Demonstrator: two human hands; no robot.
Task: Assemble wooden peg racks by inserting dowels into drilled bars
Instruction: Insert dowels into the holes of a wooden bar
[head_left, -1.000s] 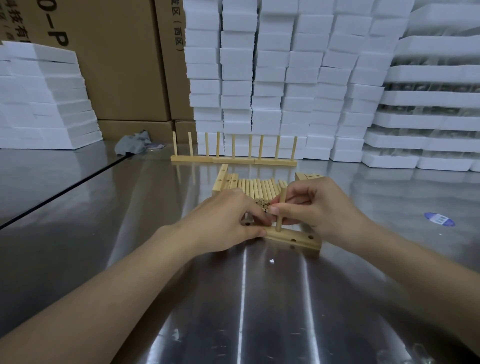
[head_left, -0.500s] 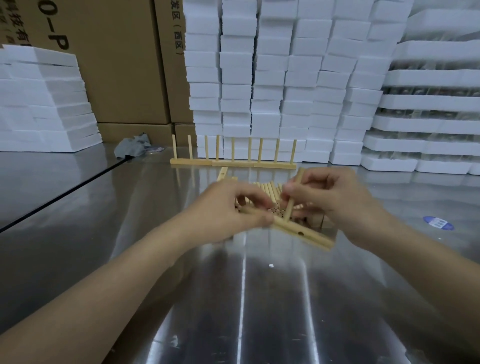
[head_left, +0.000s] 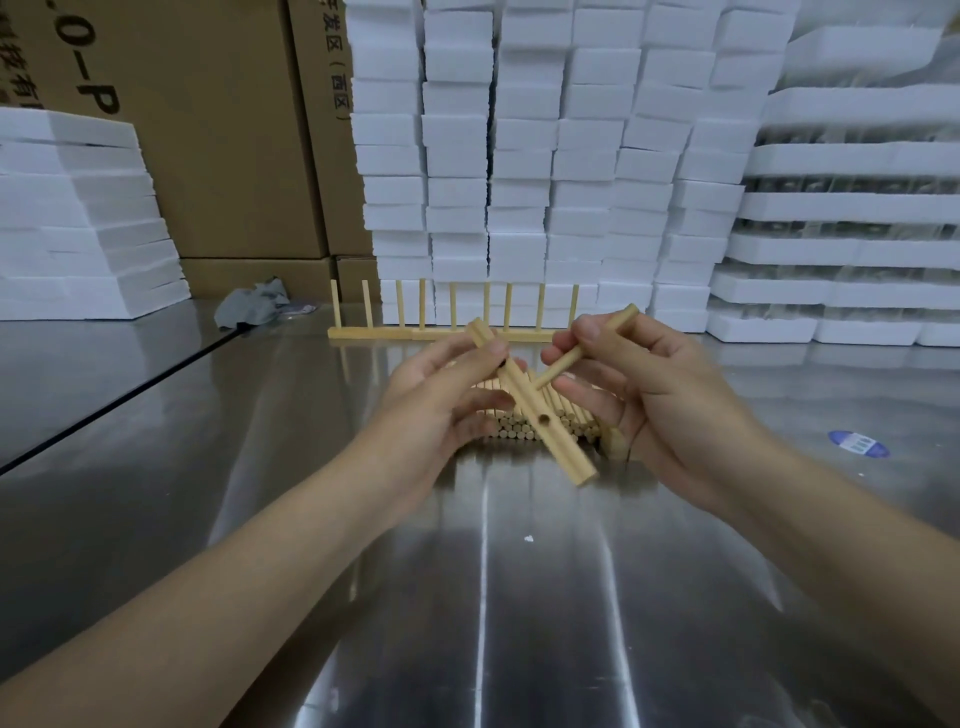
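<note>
Hands met above the steel table (head_left: 493, 597), each holding a piece of wood clear of its surface. The left hand (head_left: 441, 400) gripped the drilled bar (head_left: 527, 402) near its far end, thumb on top and fingers curled beneath, so the bar slanted down toward the person with one open hole showing below the grip. The right hand (head_left: 660, 389) pinched a dowel (head_left: 563, 362) between thumb and forefinger, its other fingers loosely spread underneath; the dowel tilted up and to the right, its lower tip touching the bar between the two hands. Directly beneath both hands lay a pile of loose dowels (head_left: 514, 428). Just beyond the fingertips stood a finished peg rack (head_left: 441, 333), its pegs upright. Farther beyond the left hand sat a crumpled grey rag (head_left: 254, 306), and well off to the right of the right hand was a blue sticker (head_left: 857, 443).
</note>
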